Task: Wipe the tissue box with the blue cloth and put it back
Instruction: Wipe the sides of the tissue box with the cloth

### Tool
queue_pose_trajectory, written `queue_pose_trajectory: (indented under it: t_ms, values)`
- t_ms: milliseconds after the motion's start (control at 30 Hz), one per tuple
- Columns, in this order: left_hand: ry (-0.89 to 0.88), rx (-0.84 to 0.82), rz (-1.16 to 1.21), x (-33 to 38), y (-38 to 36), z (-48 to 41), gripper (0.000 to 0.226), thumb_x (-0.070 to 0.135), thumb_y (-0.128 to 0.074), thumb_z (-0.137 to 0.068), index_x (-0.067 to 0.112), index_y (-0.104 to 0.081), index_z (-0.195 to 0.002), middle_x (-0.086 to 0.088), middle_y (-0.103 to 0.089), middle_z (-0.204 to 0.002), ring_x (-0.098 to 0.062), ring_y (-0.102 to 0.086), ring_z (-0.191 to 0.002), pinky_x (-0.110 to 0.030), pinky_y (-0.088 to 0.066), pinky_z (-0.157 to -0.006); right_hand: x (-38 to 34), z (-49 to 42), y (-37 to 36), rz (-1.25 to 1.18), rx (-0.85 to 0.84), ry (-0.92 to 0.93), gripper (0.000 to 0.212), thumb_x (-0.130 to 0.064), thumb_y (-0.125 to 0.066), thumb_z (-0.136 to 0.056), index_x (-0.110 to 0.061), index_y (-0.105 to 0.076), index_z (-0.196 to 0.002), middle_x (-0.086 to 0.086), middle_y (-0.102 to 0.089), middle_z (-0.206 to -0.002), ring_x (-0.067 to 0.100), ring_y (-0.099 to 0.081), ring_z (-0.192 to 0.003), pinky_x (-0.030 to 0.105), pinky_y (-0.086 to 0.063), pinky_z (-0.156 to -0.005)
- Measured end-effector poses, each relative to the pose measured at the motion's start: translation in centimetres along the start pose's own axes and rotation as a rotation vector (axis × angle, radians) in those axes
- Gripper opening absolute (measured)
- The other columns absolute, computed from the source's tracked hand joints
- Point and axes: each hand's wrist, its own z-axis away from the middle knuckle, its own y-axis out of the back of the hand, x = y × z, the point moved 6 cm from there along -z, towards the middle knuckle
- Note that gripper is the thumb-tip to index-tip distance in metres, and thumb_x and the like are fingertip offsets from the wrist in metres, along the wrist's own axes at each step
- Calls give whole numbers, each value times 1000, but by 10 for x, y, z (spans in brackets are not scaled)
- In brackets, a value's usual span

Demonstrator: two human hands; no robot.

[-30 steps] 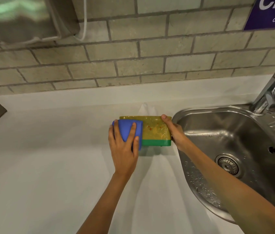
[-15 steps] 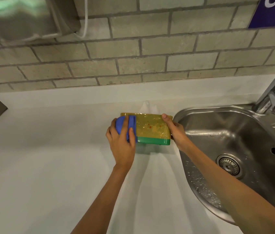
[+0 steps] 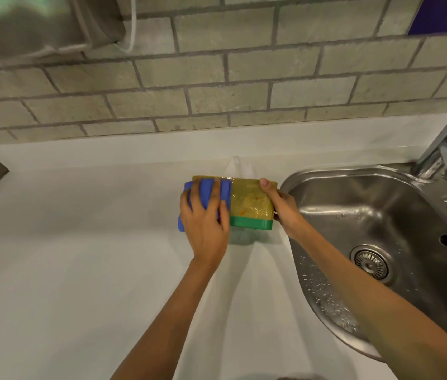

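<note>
— Countertop first: what sits on the pale white counter?

— One rectangular tissue box, yellow-patterned with a glossy wrap and a green band along its near edge. It is near the back of the counter, just beside the rim of the stainless steel sink, with a white tissue poking up behind it.

— And the left hand?

— Pressed flat over the folded blue cloth, fingers spread, holding the cloth against the box's left end. The cloth wraps over the top left corner and hangs down the left side.

— The right hand?

— Gripping the box's right end, thumb laid along the top right edge, the other fingers hidden behind the side. Its forearm crosses over the sink basin.

— Is the box lifted or resting?

— I cannot tell; its green edge appears tilted towards the camera, with a faint shadow beneath.

— Anything else around?

— A chrome tap at the sink's far right, water droplets in the basin, a drain strainer, and a grey brick-tiled wall behind.
</note>
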Motion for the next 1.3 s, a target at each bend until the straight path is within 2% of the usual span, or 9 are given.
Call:
queue_pose_trajectory:
  t_ms: [67, 200, 367, 567, 667, 800, 1000, 1200, 1300]
  values:
    - [33, 5, 8, 13, -4, -10, 40, 14, -59, -85, 15, -61, -125, -22, -56, -131, -45, -53, -113, -45, -49, -87, -1, 1, -1, -5, -5, 7, 77, -56, -60, -76, -8, -45, -134, 10, -63, -122, 23, -63, -107, 30, -51, -84]
    - [-138, -64, 3, 24, -9, 11, 40, 21, -54, -87, 14, -61, -126, -21, -58, -131, -44, -54, -115, -49, -50, -93, 0, 1, -1, 15, -20, 13, 79, -59, -60, -74, -9, -46, -133, 10, -63, -123, 22, -63, -108, 34, -51, -91]
    - [-170, -74, 11, 19, -5, 20, 41, 25, -47, -88, 12, -64, -123, -19, -60, -129, -43, -56, -114, -49, -50, -93, -3, 3, -3, 29, -117, -12, 55, -63, -55, -74, -19, -62, -107, 1, -70, -99, 11, -67, -89, 22, -53, -69]
    - [-208, -53, 3, 12, -4, 24, 42, 30, -48, -88, 17, -61, -126, -18, -56, -134, -39, -46, -122, -50, -48, -94, -5, -3, 0, 88, -183, -78, 68, -62, -57, -74, -13, -58, -122, 6, -67, -111, 21, -62, -106, 35, -49, -93]
    - [-82, -55, 7, 1, -4, 16, 43, 33, -45, -90, 20, -58, -129, -25, -46, -140, -46, -40, -126, -54, -40, -100, -6, -2, 0, 93, -180, -82, 66, -61, -58, -74, -13, -58, -119, 4, -68, -106, 19, -63, -102, 31, -51, -83]
    - [105, -49, 75, 17, -12, -5, 40, 27, -49, -93, 22, -56, -132, -24, -44, -142, -47, -40, -127, -54, -43, -99, -6, -1, -5, 58, -167, -74, 59, -59, -60, -74, -17, -58, -115, -2, -68, -98, 13, -64, -93, 24, -50, -69]
    - [-186, -98, 14, 24, -11, 28, 44, 33, -45, -91, 18, -57, -131, -24, -49, -139, -48, -44, -127, -53, -47, -97, -6, -3, -2, 62, -164, -59, 62, -59, -61, -73, -15, -60, -117, 0, -69, -94, 14, -65, -89, 25, -50, -69]
    - [101, -44, 58, 12, -10, 5, 40, 24, -49, -93, 18, -57, -131, -25, -47, -139, -49, -42, -124, -54, -44, -100, -6, -2, -4, 54, -150, -83, 57, -61, -62, -71, -19, -60, -110, -1, -67, -96, 14, -64, -90, 24, -50, -66]
    - [-31, -64, 41, 35, -16, 10, 43, 29, -46, -91, 18, -56, -131, -22, -49, -139, -48, -43, -127, -56, -43, -100, -6, -2, -4, 62, -143, -86, 59, -64, -62, -68, -19, -63, -106, -1, -69, -93, 14, -65, -89, 24, -50, -65]
